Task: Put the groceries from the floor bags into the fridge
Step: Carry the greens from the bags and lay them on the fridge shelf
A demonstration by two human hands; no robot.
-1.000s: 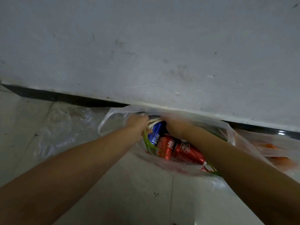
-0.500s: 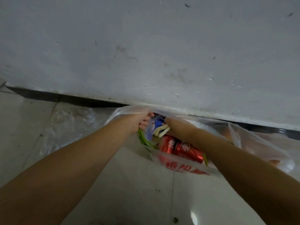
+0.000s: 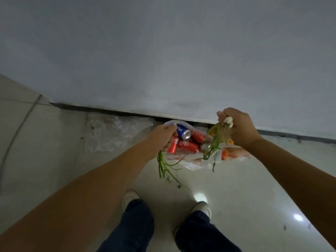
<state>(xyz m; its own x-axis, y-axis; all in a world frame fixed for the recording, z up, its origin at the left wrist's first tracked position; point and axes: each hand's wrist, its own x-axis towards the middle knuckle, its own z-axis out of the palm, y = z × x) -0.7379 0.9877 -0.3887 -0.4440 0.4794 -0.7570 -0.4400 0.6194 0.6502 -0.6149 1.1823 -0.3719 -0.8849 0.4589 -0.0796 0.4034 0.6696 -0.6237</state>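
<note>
Lifted out of the bag (image 3: 192, 163), spring onions (image 3: 216, 140) are gripped by the right hand (image 3: 238, 127); more greens (image 3: 163, 166) are clutched in the left hand (image 3: 163, 137).

We see the floor (image 3: 245, 197) as pale glossy tile that throws back bright spots of lamp light. The wall (image 3: 163, 51) above it looks matt and painted, faintly scuffed. We read the bag (image 3: 196, 165) as thin clear plastic with red print, crinkled and slightly shiny; a second sheet of clear plastic (image 3: 112, 133) beside it lies wrinkled and glinting. The red cans (image 3: 188, 145) and the blue can (image 3: 182, 131) look like smooth printed metal, with bare silvery ends that catch the light. The green onions (image 3: 216, 140) look soft and leafy, with matt white bulbs. We take the trousers (image 3: 134, 226) for dark matt cloth.
</note>
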